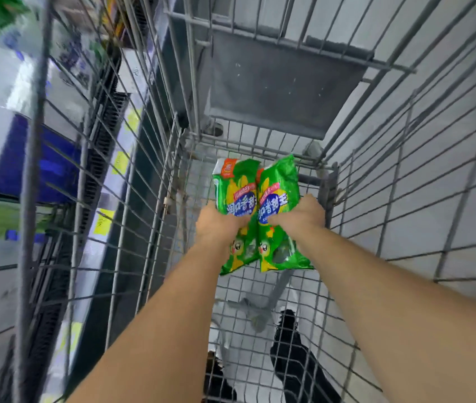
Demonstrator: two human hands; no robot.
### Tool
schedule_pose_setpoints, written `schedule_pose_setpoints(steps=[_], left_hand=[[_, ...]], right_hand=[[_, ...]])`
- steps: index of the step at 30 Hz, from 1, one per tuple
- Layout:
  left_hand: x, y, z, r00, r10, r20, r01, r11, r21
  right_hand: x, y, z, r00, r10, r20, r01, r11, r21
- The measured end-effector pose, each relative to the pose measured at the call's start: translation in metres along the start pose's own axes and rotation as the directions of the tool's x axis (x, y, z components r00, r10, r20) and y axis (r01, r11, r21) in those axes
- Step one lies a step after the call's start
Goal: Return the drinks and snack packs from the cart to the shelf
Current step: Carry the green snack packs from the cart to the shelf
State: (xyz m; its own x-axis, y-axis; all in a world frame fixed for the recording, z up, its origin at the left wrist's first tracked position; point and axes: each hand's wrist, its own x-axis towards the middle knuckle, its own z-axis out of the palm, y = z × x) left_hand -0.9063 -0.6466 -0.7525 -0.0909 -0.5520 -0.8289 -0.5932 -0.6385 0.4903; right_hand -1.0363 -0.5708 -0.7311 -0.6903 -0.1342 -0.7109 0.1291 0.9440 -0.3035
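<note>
Looking straight down into a grey wire-mesh cart [260, 303]: thin steel rods in a square grid, floor and sides see-through, a flat dull-grey plastic flap [283, 91] folded against the far end. Both bare forearms reach in.

Left hand [219, 221]: grip closed round the middle of the left snack pack [235, 184], fingers curled under it and hidden. Right hand [300, 213]: grip closed round the middle of the right snack pack [278, 181], pinching the film into creases.

Packs: glossy green plastic film, pillow-shaped, crimped flat ends, yellow corn artwork and a blue label band. They are held side by side, long edges touching, above the cart floor near its far end.

Left of the cart: a shelf [114, 158] with yellow price tags along its edge, carrying blurred white-and-blue wrapped bundles [7, 146]. Below the mesh: pale tiled floor and dark shoes [294, 353].
</note>
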Motion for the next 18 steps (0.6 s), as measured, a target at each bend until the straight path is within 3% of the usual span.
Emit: schedule_pose_setpoints(steps=[5, 10, 13, 18], left_hand=[[-0.064, 0.014, -0.038, 0.999, 0.024, 0.023, -0.025, 0.999, 0.040], [-0.204, 0.066, -0.105, 0.966, 0.232, 0.110, -0.240, 0.969, 0.057], [-0.279, 0.075, -0.147, 0.944, 0.279, 0.175, -0.288, 0.957, 0.029], [-0.376, 0.085, -0.220, 0.928, 0.367, 0.063, -0.363, 0.930, -0.060]], right_hand=[[-0.071, -0.003, -0.051, 1.000, -0.013, -0.017, 0.015, 0.990, 0.139], [-0.167, -0.009, -0.130, 0.997, -0.076, 0.030, 0.062, 0.941, 0.333], [-0.255, -0.023, -0.182, 0.987, -0.148, 0.070, 0.102, 0.891, 0.443], [-0.349, -0.053, -0.221, 0.941, -0.303, 0.149, 0.210, 0.871, 0.444]])
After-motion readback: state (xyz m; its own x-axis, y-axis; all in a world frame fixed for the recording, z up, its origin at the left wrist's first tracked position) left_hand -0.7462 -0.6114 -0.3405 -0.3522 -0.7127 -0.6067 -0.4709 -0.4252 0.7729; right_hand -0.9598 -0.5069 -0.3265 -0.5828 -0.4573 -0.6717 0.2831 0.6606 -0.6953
